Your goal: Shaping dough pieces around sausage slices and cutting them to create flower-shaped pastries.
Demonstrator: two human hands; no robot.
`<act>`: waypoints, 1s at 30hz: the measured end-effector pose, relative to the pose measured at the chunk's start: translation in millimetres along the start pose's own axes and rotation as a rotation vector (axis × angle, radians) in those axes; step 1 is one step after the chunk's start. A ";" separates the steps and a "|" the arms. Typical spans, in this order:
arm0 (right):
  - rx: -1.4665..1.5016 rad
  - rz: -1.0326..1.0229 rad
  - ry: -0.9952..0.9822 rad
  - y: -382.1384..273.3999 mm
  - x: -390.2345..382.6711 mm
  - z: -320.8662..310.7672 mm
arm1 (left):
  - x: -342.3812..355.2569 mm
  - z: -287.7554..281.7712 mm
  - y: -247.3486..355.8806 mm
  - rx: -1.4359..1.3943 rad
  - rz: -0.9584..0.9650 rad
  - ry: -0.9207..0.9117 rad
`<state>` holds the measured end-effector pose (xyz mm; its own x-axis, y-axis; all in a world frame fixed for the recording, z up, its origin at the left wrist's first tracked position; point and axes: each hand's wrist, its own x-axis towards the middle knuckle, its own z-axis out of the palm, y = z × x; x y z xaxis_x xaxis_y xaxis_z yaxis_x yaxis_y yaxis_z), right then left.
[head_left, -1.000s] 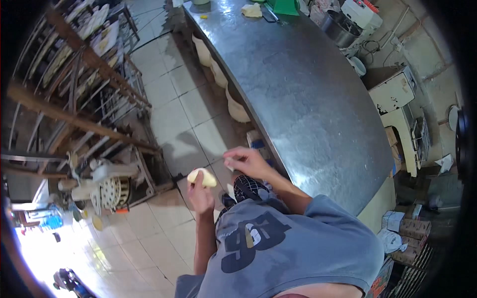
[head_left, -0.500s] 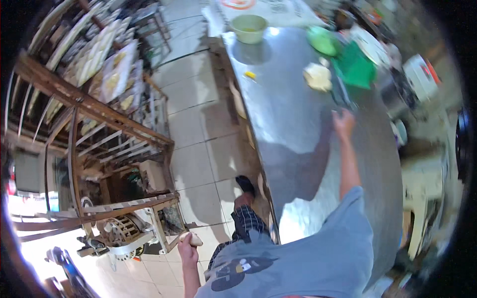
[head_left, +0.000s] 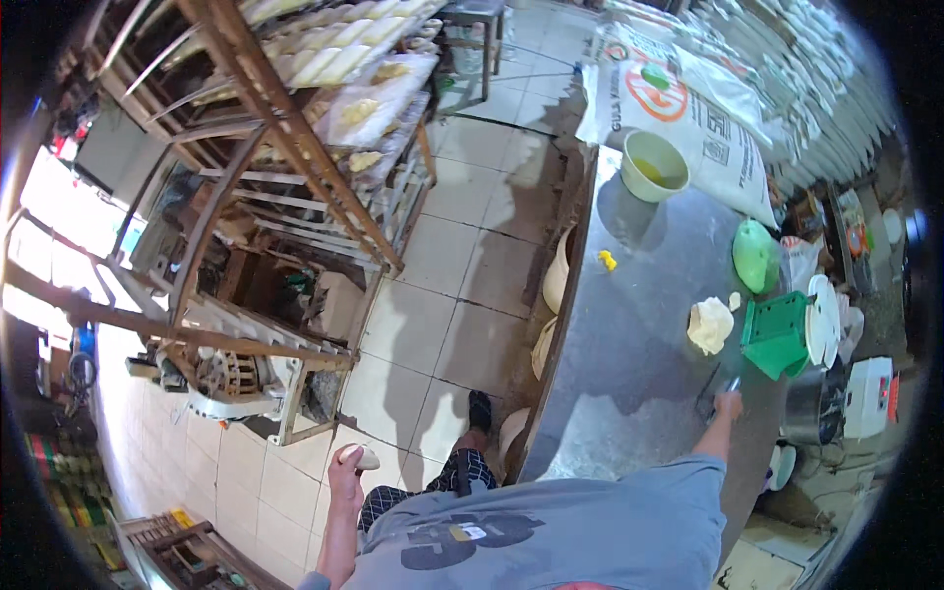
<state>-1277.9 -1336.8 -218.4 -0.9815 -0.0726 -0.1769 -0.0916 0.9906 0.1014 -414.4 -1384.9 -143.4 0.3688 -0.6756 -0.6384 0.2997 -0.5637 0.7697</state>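
Note:
My left hand (head_left: 344, 477) is closed round a pale, smooth piece of dough (head_left: 362, 457), held out over the tiled floor at my left. On the metal table, at its right side, my right hand (head_left: 728, 405) is closed on a flat metal dough scraper (head_left: 710, 391); the fingers are small and partly hidden. Just beyond the scraper lies a rough lump of dough (head_left: 710, 326) with a small dough bit (head_left: 735, 301) beside it. A green scale (head_left: 772, 334) with a white round plate (head_left: 823, 320) stands right of the lump.
On the table (head_left: 629, 393) are a bowl of yellow liquid (head_left: 654, 167), a yellow scrap (head_left: 607, 261) and a green bag (head_left: 755, 258). A white sack (head_left: 728, 128) covers the far end. Left stands a wooden rack (head_left: 295, 147) with dough trays; a machine (head_left: 236, 379) sits below.
My view has swung, so the table appears farther right and lower. My right hand has come onto the scraper, which lay just beyond it. The left hand still holds its dough.

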 end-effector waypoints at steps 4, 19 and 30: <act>0.053 0.004 0.166 76.9 -61.2 38.1 | -27.6 -47.3 -15.0 -0.168 -0.031 0.079; 0.408 -0.562 -0.254 47.1 -444.8 108.6 | -123.0 -305.8 -126.4 -0.764 0.104 0.219; 0.250 -1.789 -1.083 -47.6 -900.5 210.9 | -205.4 -540.1 -171.9 -1.062 0.392 0.439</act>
<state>-354.2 -1294.2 -270.4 0.6041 -0.7459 -0.2805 -0.4882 -0.0683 -0.8700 -66.4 -892.6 -141.6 0.8013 -0.3787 -0.4632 0.5969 0.4522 0.6627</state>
